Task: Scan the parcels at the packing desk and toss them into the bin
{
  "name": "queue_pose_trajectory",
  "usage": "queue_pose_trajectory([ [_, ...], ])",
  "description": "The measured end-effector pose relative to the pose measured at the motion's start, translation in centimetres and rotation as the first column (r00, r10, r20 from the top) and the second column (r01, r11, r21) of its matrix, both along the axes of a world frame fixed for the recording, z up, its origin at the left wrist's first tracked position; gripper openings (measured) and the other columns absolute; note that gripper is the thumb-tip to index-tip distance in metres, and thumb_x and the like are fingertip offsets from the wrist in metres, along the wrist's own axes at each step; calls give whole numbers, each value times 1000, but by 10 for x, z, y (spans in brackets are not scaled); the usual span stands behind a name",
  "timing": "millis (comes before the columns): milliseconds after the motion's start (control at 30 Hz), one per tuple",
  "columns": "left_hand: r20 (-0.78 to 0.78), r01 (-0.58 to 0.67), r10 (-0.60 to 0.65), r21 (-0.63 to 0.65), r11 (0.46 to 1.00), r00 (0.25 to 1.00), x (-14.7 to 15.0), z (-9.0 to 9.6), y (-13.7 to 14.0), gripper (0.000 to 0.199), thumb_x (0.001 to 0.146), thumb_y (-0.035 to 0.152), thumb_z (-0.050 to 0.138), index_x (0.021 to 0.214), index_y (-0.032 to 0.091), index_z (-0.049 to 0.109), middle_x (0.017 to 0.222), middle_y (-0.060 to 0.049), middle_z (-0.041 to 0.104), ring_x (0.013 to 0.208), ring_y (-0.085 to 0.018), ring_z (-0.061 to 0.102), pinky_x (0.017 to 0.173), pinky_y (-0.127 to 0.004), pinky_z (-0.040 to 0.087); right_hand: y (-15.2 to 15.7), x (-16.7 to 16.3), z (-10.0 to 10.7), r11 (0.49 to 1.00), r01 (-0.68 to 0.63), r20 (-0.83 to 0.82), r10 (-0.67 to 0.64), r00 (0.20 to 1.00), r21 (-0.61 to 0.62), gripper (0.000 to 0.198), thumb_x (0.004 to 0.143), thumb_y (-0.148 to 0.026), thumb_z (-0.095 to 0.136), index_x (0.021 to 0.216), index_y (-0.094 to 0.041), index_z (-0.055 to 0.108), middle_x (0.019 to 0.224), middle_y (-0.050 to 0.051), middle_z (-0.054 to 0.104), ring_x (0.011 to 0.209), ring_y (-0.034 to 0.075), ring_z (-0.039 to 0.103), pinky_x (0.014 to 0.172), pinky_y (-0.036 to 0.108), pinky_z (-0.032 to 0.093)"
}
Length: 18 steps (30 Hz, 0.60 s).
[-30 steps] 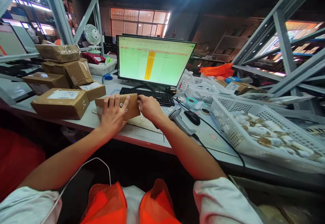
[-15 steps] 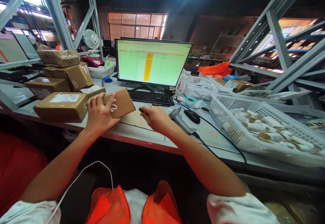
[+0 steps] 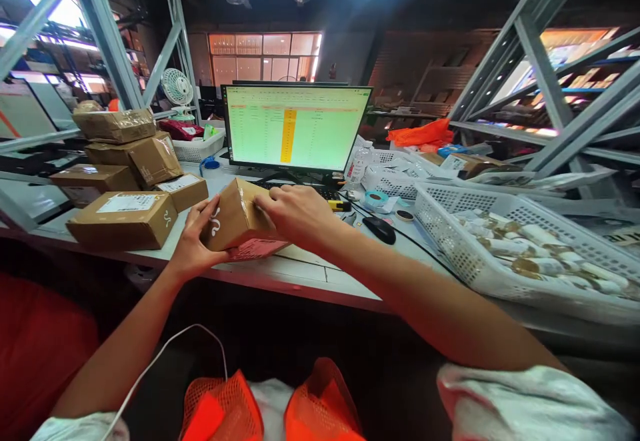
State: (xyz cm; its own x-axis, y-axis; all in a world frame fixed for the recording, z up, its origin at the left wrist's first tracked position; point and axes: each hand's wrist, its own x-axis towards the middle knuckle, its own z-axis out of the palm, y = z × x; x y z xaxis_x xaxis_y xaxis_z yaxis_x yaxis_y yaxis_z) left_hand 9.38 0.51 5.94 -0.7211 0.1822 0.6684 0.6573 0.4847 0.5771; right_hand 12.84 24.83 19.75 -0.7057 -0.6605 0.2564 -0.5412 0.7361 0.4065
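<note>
In the head view, we have a brown cardboard box with a white squiggle on its side between our two hands, tilted above the front edge of the white tabletop. Our left hand grips the box: the thumb lies along its lower near edge and the fingers go round its left side, so the box sits directly to the right of that palm. Our right hand is closed around a slim yellow-and-black tool, whose end juts out past the far side of the wrist. The curled fingers touch the right part of the box's upper face, so the box lies to the left of this hand and partly beneath it; we cannot see the tool's tip. Shiny clear tape runs over the box's upper edge, and a pinkish label shows on its lower face.

To the left of our left hand, well apart from it, rests a brown cardboard box with a white label on top. Beyond our right hand stands a wide black-framed monitor showing a green-tinted spreadsheet. A black computer mouse lies to the right, near a white perforated plastic basket full of small white rolls.
</note>
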Motion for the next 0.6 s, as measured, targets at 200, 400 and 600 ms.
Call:
queue_pose_trajectory([
  [200, 42, 8, -11, 78, 997, 999, -3, -11, -13, 118, 65, 57, 95, 166, 31, 40, 159, -11, 44, 152, -36, 41, 126, -48, 39, 27, -20, -31, 987, 141, 52, -145, 988, 78, 34, 105, -12, 42, 128, -12, 67, 111, 19, 75, 105, 29, 72, 77, 35, 49],
  [400, 282, 82, -146, 226, 971, 948, -41, -42, -46, 133, 62, 71, 91, 170, 22, 29, 167, -17, 40, 156, -40, 36, 130, -49, 31, 103, -76, -92, 858, 498, 294, -511, 808, 123, 39, 104, -14, 41, 127, -14, 73, 116, 22, 75, 111, 31, 73, 86, 37, 53],
  [600, 429, 66, -182, 271, 960, 885, -72, -56, -69, 127, 64, 87, 77, 164, 18, 39, 153, -22, 56, 143, -43, 52, 121, -56, 44, 109, -80, -165, 860, 509, 294, -494, 818, 31, 46, 110, -27, 38, 150, -19, 60, 136, 20, 66, 126, 32, 65, 97, 38, 51],
])
